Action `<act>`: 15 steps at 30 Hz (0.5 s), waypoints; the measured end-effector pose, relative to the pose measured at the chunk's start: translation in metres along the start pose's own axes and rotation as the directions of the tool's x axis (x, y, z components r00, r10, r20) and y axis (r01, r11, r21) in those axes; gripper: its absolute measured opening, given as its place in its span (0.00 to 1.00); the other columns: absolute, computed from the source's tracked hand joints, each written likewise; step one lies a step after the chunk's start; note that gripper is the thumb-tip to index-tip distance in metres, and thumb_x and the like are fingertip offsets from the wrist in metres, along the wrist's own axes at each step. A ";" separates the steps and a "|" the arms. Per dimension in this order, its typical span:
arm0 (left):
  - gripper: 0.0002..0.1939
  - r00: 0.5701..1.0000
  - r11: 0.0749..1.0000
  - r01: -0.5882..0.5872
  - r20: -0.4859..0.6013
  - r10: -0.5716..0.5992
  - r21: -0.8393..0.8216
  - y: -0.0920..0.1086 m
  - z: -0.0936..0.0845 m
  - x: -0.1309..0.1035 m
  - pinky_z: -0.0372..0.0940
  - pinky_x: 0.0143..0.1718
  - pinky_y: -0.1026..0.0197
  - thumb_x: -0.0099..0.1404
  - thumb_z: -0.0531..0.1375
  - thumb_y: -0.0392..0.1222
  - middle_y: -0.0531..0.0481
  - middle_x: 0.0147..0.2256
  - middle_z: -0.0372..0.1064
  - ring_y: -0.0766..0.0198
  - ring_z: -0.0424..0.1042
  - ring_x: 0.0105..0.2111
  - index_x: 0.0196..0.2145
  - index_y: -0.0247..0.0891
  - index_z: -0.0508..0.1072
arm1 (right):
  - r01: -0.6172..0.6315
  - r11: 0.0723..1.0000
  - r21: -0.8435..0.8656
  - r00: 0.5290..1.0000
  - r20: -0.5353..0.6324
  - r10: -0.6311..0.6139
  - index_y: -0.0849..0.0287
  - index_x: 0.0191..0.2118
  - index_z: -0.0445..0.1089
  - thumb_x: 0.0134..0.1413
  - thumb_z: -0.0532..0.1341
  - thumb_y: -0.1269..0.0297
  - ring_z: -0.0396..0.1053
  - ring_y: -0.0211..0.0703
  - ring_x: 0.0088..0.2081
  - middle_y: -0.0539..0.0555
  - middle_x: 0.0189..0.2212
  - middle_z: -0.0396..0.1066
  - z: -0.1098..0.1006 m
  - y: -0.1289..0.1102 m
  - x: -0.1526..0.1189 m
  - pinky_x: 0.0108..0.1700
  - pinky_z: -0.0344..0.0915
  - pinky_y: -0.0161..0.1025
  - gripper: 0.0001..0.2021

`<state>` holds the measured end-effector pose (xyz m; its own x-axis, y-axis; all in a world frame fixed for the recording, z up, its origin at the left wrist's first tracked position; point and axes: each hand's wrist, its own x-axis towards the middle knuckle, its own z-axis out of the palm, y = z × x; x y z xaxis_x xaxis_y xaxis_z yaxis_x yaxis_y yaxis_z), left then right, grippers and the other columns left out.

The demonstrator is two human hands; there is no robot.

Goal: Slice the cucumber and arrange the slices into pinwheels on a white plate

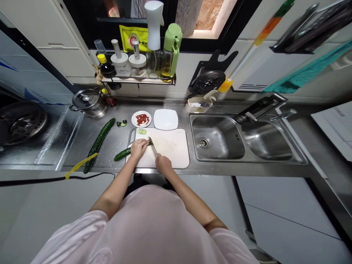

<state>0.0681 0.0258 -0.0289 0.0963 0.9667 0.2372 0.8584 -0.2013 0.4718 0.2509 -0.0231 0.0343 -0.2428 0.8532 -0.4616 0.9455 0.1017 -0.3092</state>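
My left hand is closed over a cucumber, which lies across the left part of a white cutting board. A knife is in my right hand, its blade at the cucumber's right end, close to my left fingertips. Several thin cucumber slices rest at the board's upper left corner. Left of the board, a second, whole cucumber lies on the steel counter. Small cucumber end pieces sit near its upper tip.
Behind the board stand a plate of chopped red pieces and a white square plate. A double sink is to the right. A lidded pot stands back left, below a shelf of bottles. A black cable crosses the lower left.
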 end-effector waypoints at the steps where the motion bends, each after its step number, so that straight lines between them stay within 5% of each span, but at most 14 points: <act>1: 0.15 1.000 1.000 0.002 -0.002 -0.002 -0.002 0.000 0.000 0.000 0.62 0.46 0.56 0.69 0.52 0.47 0.48 0.42 0.73 0.59 0.69 0.43 0.43 0.44 0.77 | 0.001 1.000 -0.003 1.000 0.003 -0.001 0.61 0.49 0.63 0.66 0.46 0.66 0.72 0.47 0.42 0.61 0.39 0.74 0.000 0.001 -0.002 0.41 0.62 0.39 0.13; 15: 0.14 1.000 1.000 0.006 0.001 -0.006 -0.016 -0.001 0.000 0.001 0.62 0.47 0.57 0.68 0.53 0.46 0.48 0.42 0.73 0.59 0.69 0.43 0.43 0.45 0.77 | 0.012 1.000 0.003 0.999 0.030 -0.012 0.61 0.48 0.65 0.64 0.47 0.67 0.72 0.48 0.41 0.61 0.39 0.74 -0.007 0.005 -0.005 0.40 0.62 0.39 0.13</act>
<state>0.0676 0.0267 -0.0293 0.0915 0.9679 0.2340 0.8507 -0.1981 0.4869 0.2581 -0.0238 0.0408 -0.2602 0.8361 -0.4830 0.9421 0.1101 -0.3169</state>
